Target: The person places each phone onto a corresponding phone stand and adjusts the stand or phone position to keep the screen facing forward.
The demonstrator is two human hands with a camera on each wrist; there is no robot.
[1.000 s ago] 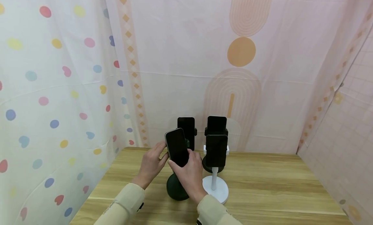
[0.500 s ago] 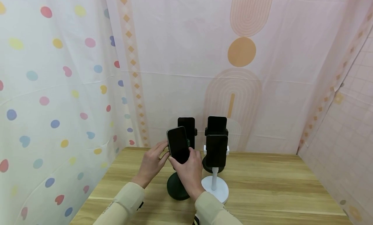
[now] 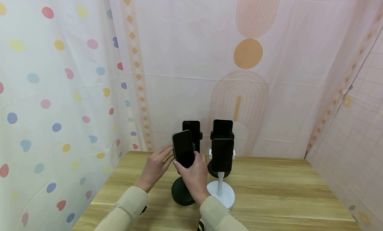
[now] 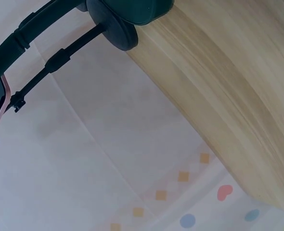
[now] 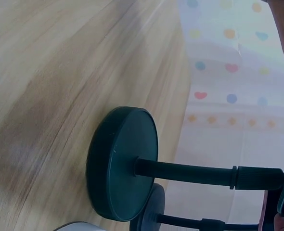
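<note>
A black-screened smartphone (image 3: 183,147) leans left in the clamp of a dark green phone stand (image 3: 181,193). My right hand (image 3: 195,179) grips the phone's lower end, thumb across the front and fingers at its right edge. At the left edge, the thumb and fingers of my left hand (image 3: 154,166) pinch the side of the stand's clamp; their tips are partly hidden. In the right wrist view the green stand's round base (image 5: 127,163) sits flat on the table, its stem rising from it. The left wrist view shows the same stem (image 4: 24,43).
Close behind stands another phone (image 3: 192,128) in a black holder. To the right, a white stand (image 3: 224,192) bears a phone (image 3: 222,154), with a further phone (image 3: 222,127) on a black stand behind it. Patterned curtains (image 3: 179,58) border the wooden table (image 3: 278,191).
Over the last second the held phone has shifted slightly up and right and turned a little more upright. Both hands keep almost the same place; the other stands have not moved.
</note>
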